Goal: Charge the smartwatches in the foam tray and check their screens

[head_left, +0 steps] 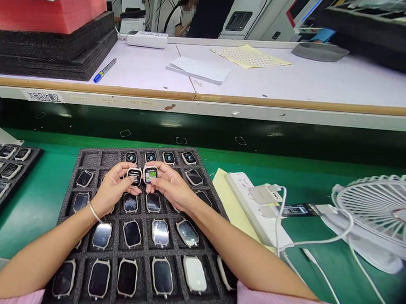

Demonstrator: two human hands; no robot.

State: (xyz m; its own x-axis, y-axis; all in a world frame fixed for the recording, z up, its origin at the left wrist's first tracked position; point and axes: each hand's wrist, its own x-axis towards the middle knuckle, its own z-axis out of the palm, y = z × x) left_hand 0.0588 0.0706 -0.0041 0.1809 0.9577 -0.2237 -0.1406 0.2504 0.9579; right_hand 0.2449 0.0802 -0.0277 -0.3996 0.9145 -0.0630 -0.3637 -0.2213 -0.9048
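Observation:
My left hand (114,188) pinches a smartwatch with a lit dark screen (134,176) above a black foam tray (92,159). My right hand (171,187) holds a second smartwatch (150,174), its screen showing green, and the two watches nearly touch. Rows of other smartwatches sit in the tray's cells, such as a dark-screened one (132,233) below my hands. One pale watch (194,274) lies with a white face up. A thin bangle circles my left wrist.
A second foam tray of watches (4,173) lies to the left on the green mat. To the right are yellow paper (229,203), a white power strip (251,204) with cables, and a white fan (380,211). A raised shelf holds foam stacks (48,48) and papers.

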